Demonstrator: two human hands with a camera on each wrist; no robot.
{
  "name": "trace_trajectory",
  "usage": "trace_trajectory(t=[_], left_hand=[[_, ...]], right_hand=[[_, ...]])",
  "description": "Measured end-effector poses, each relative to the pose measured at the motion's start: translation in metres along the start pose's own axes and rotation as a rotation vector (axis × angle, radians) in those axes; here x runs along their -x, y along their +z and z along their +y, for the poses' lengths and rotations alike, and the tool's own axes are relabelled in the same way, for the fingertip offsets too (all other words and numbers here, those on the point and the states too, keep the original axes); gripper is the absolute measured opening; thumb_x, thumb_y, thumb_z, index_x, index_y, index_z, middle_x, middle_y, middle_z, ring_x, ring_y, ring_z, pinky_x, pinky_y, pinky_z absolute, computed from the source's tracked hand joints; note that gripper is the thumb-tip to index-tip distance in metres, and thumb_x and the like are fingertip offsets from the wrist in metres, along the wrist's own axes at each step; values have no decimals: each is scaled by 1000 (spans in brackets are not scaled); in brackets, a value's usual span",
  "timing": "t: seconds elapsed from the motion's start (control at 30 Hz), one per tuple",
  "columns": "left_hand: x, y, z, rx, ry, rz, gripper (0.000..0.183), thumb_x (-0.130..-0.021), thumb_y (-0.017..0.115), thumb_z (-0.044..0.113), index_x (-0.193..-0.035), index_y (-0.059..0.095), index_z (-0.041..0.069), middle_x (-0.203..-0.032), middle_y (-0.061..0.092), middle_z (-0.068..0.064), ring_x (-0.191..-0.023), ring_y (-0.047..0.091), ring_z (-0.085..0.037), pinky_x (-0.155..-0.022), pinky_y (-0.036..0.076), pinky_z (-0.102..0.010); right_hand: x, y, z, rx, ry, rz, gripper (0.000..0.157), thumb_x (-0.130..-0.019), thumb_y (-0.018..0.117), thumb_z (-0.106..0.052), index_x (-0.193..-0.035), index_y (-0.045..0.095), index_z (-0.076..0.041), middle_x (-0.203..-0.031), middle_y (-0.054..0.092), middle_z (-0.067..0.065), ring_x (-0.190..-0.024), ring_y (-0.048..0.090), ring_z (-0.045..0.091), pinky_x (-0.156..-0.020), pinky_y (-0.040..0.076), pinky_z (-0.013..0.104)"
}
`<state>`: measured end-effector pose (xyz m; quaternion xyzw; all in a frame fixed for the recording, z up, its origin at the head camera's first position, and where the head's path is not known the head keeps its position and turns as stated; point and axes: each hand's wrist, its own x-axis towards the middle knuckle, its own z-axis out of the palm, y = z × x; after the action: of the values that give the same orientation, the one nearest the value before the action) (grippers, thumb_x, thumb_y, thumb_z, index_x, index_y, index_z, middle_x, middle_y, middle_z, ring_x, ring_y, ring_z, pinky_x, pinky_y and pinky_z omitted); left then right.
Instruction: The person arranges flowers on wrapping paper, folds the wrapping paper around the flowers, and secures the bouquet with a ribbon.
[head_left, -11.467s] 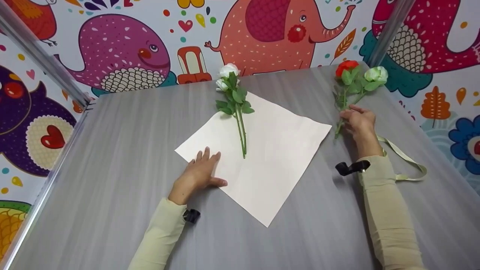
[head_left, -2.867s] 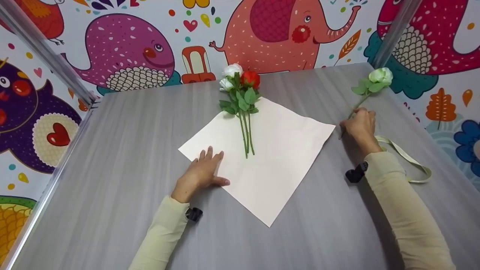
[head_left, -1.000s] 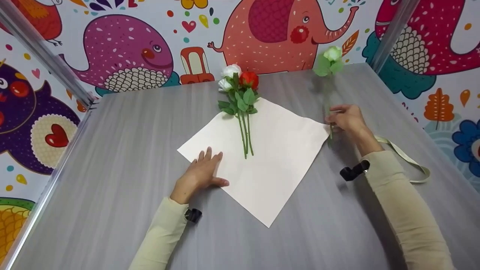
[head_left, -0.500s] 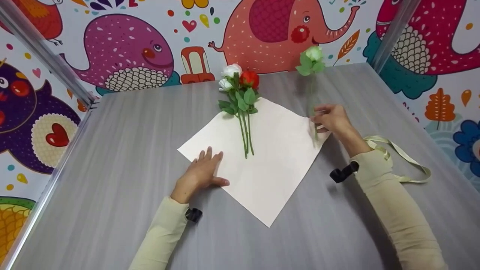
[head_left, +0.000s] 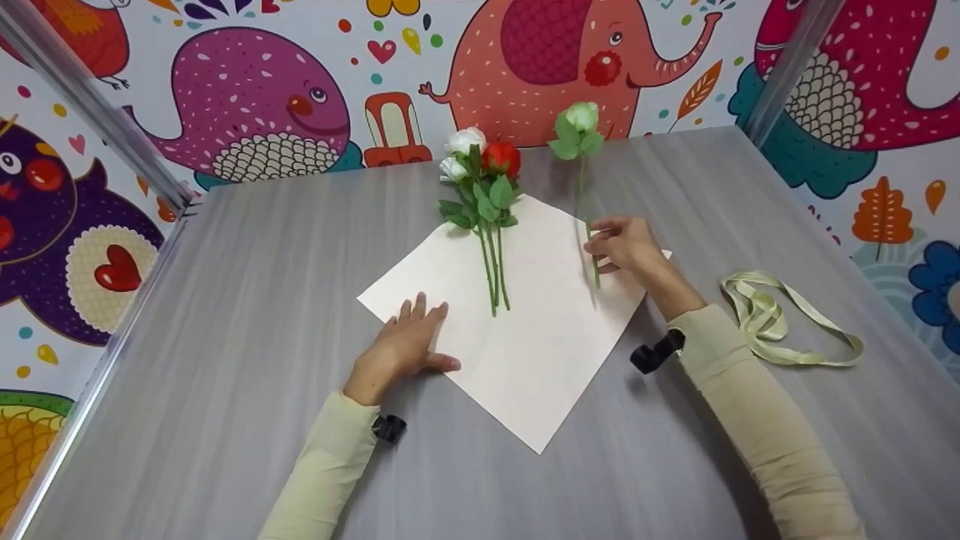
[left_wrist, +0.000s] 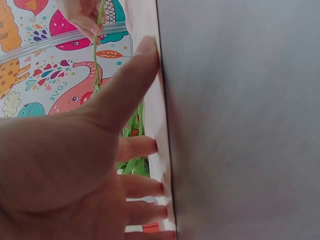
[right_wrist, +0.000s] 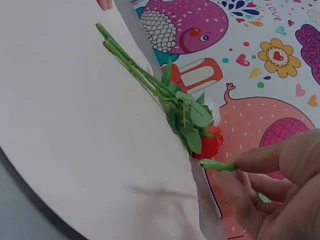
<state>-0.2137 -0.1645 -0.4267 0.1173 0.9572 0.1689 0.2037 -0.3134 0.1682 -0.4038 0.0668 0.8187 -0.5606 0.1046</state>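
My right hand pinches the stem of a pale green rose between thumb and fingers, over the right part of a white paper sheet. In the right wrist view the cut end of that stem pokes out from the fingertips. Spread flat, my left hand rests on the sheet's lower left edge, its thumb and fingertips pressing the paper in the left wrist view. Two white roses and a red rose lie together on the sheet, blooms past its far corner, stems toward me.
A loosely looped pale ribbon lies on the grey table, right of the sheet and beside my right sleeve. Behind the table's far edge stands a wall printed with cartoon animals.
The red rose has joined the white ones on the paper. My right hand has picked up the pale green rose and carried it left over the sheet. The left hand stays put.
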Motion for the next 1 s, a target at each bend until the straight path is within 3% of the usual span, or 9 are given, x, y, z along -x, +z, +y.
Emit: trace_trajectory(t=[0.27, 0.63, 1.0], left_hand=[[-1, 0, 0, 5, -3, -2, 94, -86, 78, 37, -158, 27, 5, -165, 7, -30, -153, 7, -50, -122, 15, -64], [-1, -1, 1, 10, -17, -17, 95, -86, 78, 37, -158, 26, 6, -165, 6, -30, -154, 5, -49, -123, 13, -62], [-1, 0, 0, 23, -14, -16, 95, -86, 78, 37, -159, 26, 6, -166, 5, -29, -154, 5, -49, -123, 12, -62]], right_hand=[[-3, 21, -3, -50, -21, -8, 45, -91, 66, 2, -134, 56, 6, -95, 58, 4, -75, 66, 11, -59, 59, 23], [-5, 53, -10, -44, -12, -52, 46, -91, 67, 0, -135, 57, 3, -98, 56, 4, -86, 68, 22, -59, 59, 24], [-13, 82, -16, -73, -4, -50, 44, -89, 66, 3, -132, 59, 2, -95, 59, 4, -76, 67, 16, -59, 59, 24]])
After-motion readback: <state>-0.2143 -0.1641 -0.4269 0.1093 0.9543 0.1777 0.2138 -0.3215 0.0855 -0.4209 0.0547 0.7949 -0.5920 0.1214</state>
